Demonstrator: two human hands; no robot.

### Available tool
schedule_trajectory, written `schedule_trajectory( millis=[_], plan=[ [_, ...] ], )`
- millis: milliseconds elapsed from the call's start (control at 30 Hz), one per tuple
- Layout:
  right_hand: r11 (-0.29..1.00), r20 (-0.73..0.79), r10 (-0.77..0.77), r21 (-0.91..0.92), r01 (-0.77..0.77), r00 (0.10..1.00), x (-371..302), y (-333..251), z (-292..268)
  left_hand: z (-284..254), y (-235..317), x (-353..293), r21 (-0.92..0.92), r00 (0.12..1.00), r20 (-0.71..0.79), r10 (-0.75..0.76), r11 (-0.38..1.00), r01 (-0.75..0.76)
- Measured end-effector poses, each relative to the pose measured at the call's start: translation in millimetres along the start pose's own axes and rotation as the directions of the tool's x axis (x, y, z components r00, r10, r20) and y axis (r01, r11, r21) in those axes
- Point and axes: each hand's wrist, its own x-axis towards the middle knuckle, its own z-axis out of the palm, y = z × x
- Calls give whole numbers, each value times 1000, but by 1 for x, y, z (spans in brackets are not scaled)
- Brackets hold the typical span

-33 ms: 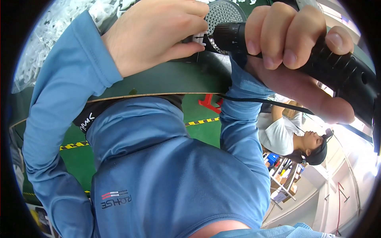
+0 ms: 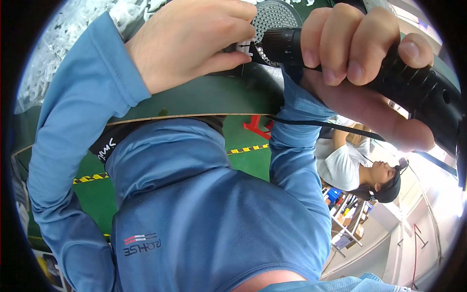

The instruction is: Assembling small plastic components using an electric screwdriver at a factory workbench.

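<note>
My left hand is closed in a pinch on a small white plastic part at the table's edge. Most of that part is hidden by the fingertips. My right hand is wrapped round a black electric screwdriver, held sideways with its nose toward the left hand. The driver's tip meets or nearly meets the white part; whether they touch I cannot tell. Just behind the tip lies a round dish with a dotted, silvery surface.
Many clear and white plastic pieces are heaped at the far left of the dark green table. A black cord runs below the screwdriver. To the right are a person in a white shirt and a loaded shelf.
</note>
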Motion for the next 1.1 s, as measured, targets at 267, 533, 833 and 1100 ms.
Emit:
schedule_trajectory(
  millis=[267,533,833,1100],
  plan=[
    [987,-143,82,-123,-100,986,6,-1,19,-5,3,1,15,997,50,-50,999,49],
    [999,-16,11,-36,-12,1000,0,9,-7,-7,6,4,38,993,84,-81,996,78],
    [965,144,-190,208,158,971,-5,28,-23,-9,4,3,135,995,98,-19,991,6],
    [956,128,-250,188,224,960,-7,31,-16,-30,40,24,261,707,474,-524,851,456]
  ],
)
